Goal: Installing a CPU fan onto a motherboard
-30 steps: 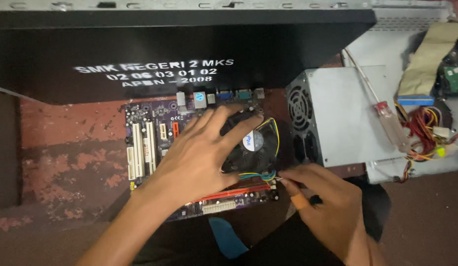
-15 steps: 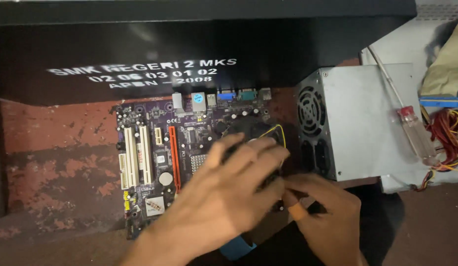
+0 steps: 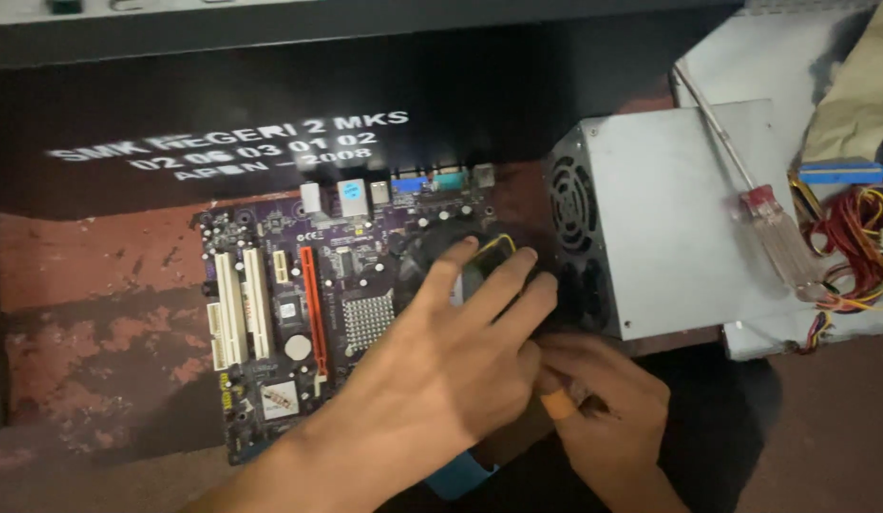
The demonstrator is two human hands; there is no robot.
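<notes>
From the head camera, the left hand (image 3: 451, 366) lies flat, fingers spread, on the black cooler fan (image 3: 441, 252) of a purple motherboard (image 3: 299, 323) resting on the worn red counter (image 3: 90, 313). The right hand (image 3: 603, 408) is curled just beside it at the board's right edge; what it pinches cannot be told. A grey power supply (image 3: 669, 218) stands just right, a red-handled screwdriver (image 3: 769, 228) on top.
</notes>
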